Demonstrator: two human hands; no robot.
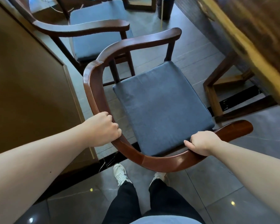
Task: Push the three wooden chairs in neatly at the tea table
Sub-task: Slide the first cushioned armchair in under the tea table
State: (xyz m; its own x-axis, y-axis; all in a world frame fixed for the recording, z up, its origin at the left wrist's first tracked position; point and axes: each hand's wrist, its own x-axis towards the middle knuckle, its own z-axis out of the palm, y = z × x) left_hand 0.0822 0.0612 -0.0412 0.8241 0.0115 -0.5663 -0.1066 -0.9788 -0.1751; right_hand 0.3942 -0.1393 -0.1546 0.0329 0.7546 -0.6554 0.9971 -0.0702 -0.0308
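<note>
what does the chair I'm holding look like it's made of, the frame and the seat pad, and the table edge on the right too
Chair frame: looks like solid wood, reddish-brown stain, glossy; light glints off the curved rail and a joint line shows.
Seat pad: dark blue-grey woven fabric, matte, likely over foam; soft rounded edges.
Table edge: seems a thick wood slab, uneven pale rim against darker top; blurred, so finish is unclear.

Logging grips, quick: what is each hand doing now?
Left hand: closed on the near chair's curved rail.
Right hand: closed on the same rail.
</note>
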